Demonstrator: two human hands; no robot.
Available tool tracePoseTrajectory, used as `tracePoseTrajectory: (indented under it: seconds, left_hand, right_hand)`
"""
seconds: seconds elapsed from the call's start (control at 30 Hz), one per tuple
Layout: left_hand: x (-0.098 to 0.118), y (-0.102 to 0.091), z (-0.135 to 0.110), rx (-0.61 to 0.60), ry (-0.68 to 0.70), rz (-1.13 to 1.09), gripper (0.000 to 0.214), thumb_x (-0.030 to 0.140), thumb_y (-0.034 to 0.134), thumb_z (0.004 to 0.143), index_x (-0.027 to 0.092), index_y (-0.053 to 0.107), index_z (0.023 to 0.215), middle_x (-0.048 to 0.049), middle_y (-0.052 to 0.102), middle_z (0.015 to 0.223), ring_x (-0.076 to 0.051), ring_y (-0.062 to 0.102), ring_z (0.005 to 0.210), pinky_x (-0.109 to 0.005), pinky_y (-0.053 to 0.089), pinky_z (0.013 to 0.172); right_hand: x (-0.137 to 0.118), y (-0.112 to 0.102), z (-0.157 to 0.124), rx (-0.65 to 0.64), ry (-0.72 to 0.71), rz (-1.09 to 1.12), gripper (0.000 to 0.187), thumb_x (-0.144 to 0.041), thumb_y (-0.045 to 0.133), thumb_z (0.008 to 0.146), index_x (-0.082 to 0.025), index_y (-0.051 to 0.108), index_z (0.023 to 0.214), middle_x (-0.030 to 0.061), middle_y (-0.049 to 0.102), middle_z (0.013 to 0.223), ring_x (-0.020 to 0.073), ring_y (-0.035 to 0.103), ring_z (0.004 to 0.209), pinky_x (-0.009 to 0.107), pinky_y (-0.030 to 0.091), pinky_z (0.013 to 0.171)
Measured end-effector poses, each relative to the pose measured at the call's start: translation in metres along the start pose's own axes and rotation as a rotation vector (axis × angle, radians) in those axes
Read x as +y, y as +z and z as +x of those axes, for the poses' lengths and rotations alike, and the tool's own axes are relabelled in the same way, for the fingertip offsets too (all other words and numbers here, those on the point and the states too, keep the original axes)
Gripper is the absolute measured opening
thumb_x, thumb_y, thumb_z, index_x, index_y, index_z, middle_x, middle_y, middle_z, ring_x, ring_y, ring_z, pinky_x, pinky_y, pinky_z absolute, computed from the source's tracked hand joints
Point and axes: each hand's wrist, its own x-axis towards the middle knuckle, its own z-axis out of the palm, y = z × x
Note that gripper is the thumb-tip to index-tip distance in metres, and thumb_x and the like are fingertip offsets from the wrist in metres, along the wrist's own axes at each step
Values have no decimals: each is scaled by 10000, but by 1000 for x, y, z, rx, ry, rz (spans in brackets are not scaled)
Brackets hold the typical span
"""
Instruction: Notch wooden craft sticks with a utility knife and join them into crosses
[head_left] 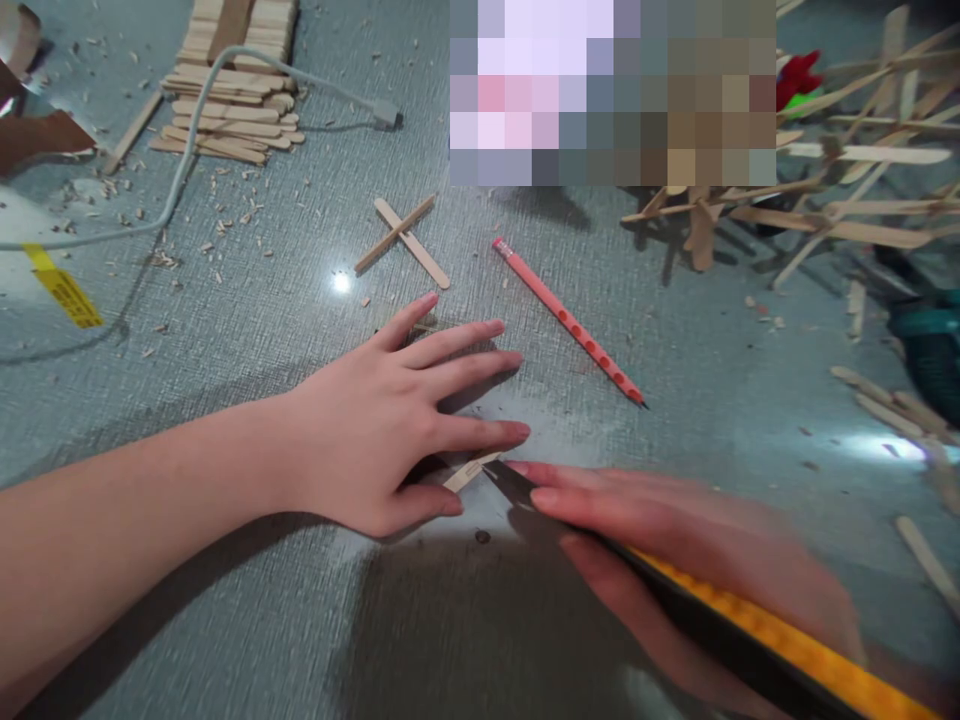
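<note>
My left hand (367, 420) lies flat with its fingers spread, pressing down around a craft stick (469, 472). That stick pokes out between the thumb and the fingers, and its rest is hidden under the hand. My right hand (675, 550), partly blurred, is wrapped round a yellow and black utility knife (757, 625). The knife's dark blade meets the stick near its visible end, close to my left fingertips. Beyond the left hand are two crossed craft sticks (411, 242). A pink pencil (570, 322) lies to their right.
A stack of craft sticks (232, 110) lies at the back left, with a white cable (202, 110) across it. Wood chips litter the table (420, 110). At the right stand a stick structure (847, 190) and a teal and black tool (930, 335). The top centre is pixelated.
</note>
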Motion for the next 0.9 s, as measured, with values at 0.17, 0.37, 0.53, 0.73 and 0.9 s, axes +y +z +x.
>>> tracePoseTrajectory:
  seconds: [0.17, 0.37, 0.53, 0.73, 0.9]
  left_hand:
    - [0, 1, 0, 4, -1, 1, 576, 458, 703, 840, 293, 618, 1385, -100, 477, 1569, -409, 372, 1492, -711, 162, 1233]
    - [1, 0, 0, 13, 0, -3, 548, 436, 700, 842, 288, 636, 1366, -98, 494, 1555, -416, 400, 1473, -709, 174, 1230]
    - [1, 0, 0, -3, -4, 1, 562, 447, 696, 841, 303, 622, 1380, -92, 476, 1571, -410, 385, 1481, -704, 166, 1231]
    - [1, 2, 1, -23, -15, 11, 552, 490, 680, 867, 316, 615, 1386, -96, 463, 1578, -395, 362, 1497, -689, 147, 1234]
    - [3, 4, 3, -23, -29, 16, 521, 492, 671, 881, 313, 631, 1368, -102, 453, 1584, -400, 344, 1505, -689, 134, 1229]
  right_hand:
    - [-3, 4, 2, -16, -92, -69, 230, -82, 547, 895, -228, 664, 1029, 59, 822, 991, 146, 797, 861, 175, 622, 857]
    - [-3, 3, 1, -21, -96, -76, 237, -64, 576, 870, -215, 684, 1018, 74, 820, 1003, 161, 798, 863, 184, 626, 841]
    - [-4, 1, 2, -31, -96, -91, 246, -77, 570, 883, -226, 687, 1040, 69, 819, 1011, 161, 800, 850, 200, 639, 803]
    - [-6, 3, -4, -34, -103, -78, 222, -95, 582, 910, -213, 701, 1056, 88, 814, 1038, 155, 796, 886, 202, 635, 813]
    - [-11, 2, -3, -24, -50, -6, 270, -66, 578, 901, -226, 675, 1095, 60, 815, 1036, 143, 792, 913, 190, 629, 826]
